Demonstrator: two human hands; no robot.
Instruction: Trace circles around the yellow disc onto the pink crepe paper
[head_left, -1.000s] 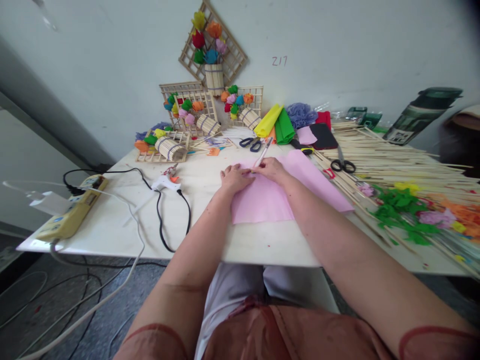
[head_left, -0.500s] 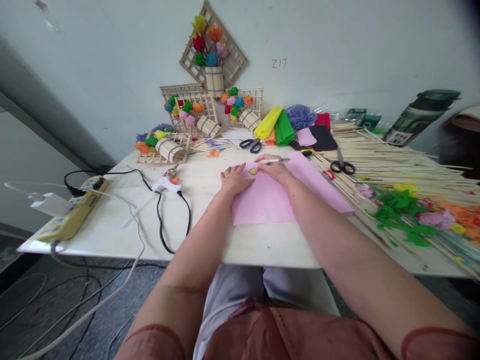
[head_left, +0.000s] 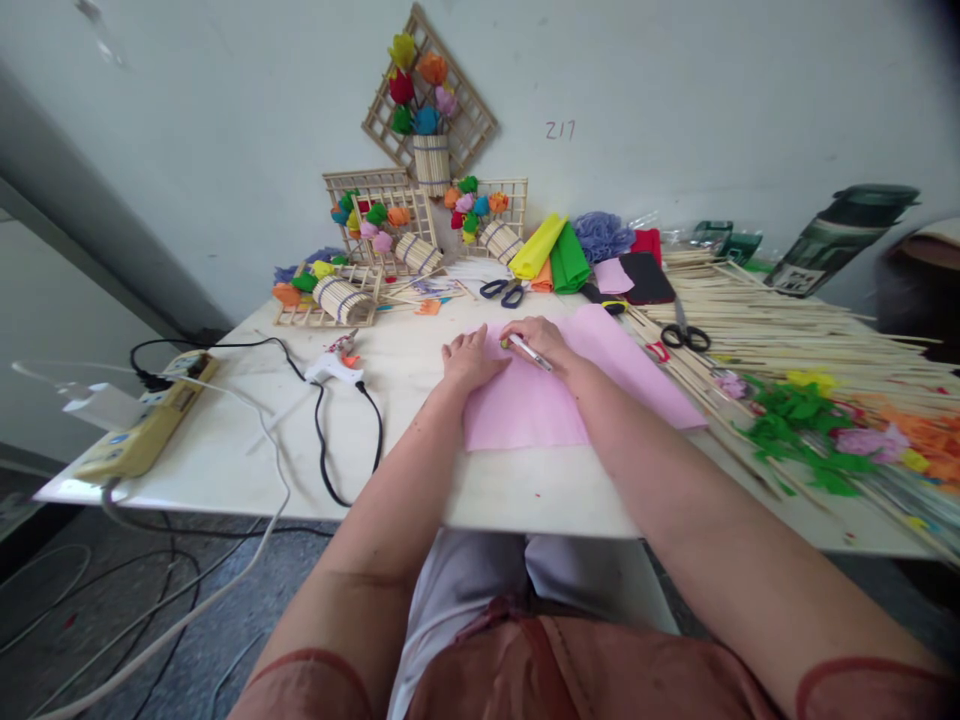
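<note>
A pink paper sheet (head_left: 570, 395) lies flat on the white table (head_left: 247, 440) in front of me. My left hand (head_left: 469, 358) presses flat on the sheet's far left corner, fingers spread. My right hand (head_left: 541, 343) rests just to its right and grips a white pen (head_left: 529, 352), whose tip points toward a small yellow-green round piece (head_left: 506, 344) lying on the paper between the two hands.
A white glue gun (head_left: 335, 366) with a black cord and a power strip (head_left: 142, 425) lie at left. Stick frames with paper flowers (head_left: 390, 225) stand at the back. Blue scissors (head_left: 501, 289), black scissors (head_left: 686, 335), folded coloured paper (head_left: 555, 255), bamboo sticks (head_left: 787, 320), paper scraps (head_left: 810, 425) at right.
My right hand turned the pen from pointing up and away, through level to the right, down onto the paper. A small round piece came into view between my hands.
</note>
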